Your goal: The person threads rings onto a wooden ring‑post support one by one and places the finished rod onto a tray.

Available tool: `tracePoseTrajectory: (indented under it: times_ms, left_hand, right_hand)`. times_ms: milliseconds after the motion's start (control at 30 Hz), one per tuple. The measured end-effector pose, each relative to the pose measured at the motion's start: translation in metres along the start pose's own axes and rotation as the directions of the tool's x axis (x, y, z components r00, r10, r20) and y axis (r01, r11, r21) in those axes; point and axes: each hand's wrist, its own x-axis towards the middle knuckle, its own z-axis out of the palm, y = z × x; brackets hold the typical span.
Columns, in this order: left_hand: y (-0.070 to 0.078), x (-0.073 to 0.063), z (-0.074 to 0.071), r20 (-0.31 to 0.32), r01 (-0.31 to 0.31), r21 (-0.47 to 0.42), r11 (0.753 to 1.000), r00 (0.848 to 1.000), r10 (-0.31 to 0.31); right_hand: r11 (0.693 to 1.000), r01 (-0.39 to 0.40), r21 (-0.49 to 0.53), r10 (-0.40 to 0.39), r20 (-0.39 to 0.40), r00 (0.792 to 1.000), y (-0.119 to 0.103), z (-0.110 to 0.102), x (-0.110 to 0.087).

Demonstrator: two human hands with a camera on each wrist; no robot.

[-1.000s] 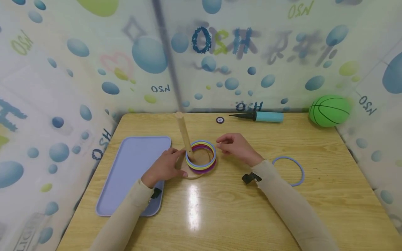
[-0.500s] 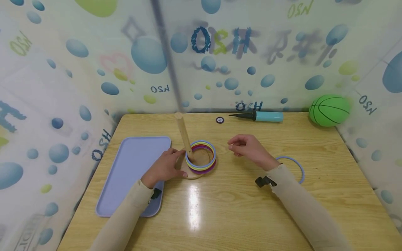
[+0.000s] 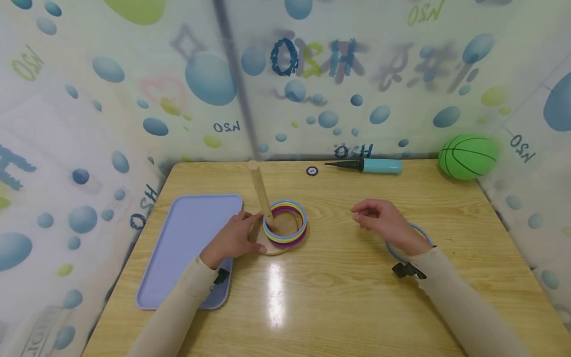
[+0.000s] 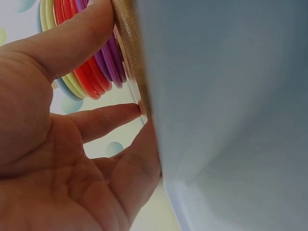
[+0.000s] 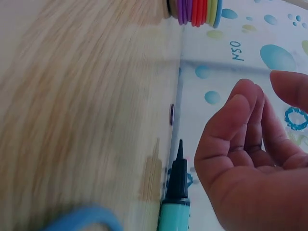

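A wooden peg stand has an upright post (image 3: 259, 191) and a round base (image 3: 268, 247). Rings in blue, yellow, red and purple (image 4: 91, 82) are stacked around the post and lie on the base. My left hand (image 3: 234, 238) holds the base's left edge, thumb at the front and fingers behind, as the left wrist view also shows. The right hand (image 3: 387, 225) hovers over the table right of the stand, its fingers loosely curled around nothing. Beneath its wrist lies a single blue ring (image 3: 394, 253), partly hidden by the hand and sleeve.
A lavender tray (image 3: 189, 213) lies left of the stand, under the left forearm. Along the back edge are a small dark disc (image 3: 312, 170), a teal hand pump (image 3: 381, 165) with a black nozzle, and a green ball (image 3: 468, 156). Patterned sheets enclose the table (image 3: 330, 297).
My right hand has moved away from the ring stack, to the right and slightly nearer, and now overlaps the loose blue ring. The left hand and the stand have stayed put.
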Motion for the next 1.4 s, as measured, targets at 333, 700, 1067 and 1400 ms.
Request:
tracePoseTrajectory:
  times_ms: [333, 700, 1067, 1400]
  left_hand:
    - [0.001, -0.002, -0.001, -0.004, -0.005, 0.003, 1.000, 1.000, 0.005]
    - [0.000, -0.005, -0.001, -0.012, -0.012, -0.003, 1.000, 1.000, 0.012]
    - [-0.002, -0.001, -0.001, -0.010, -0.026, 0.006, 1.000, 1.000, 0.026]
    - [0.000, -0.002, 0.000, -0.007, -0.019, 0.000, 1.000, 1.000, 0.019]
  right_hand:
    - [0.997, 0.019, -0.074, -0.023, -0.051, 0.998, 0.019, -0.034, -0.024]
    - [0.956, 0.076, -0.285, -0.129, -0.174, 0.976, 0.043, -0.075, -0.036]
    - [0.923, 0.002, -0.384, -0.049, -0.114, 0.992, 0.064, -0.097, -0.036]
    - [0.859, 0.022, -0.512, -0.038, -0.021, 0.999, 0.069, -0.102, -0.034]
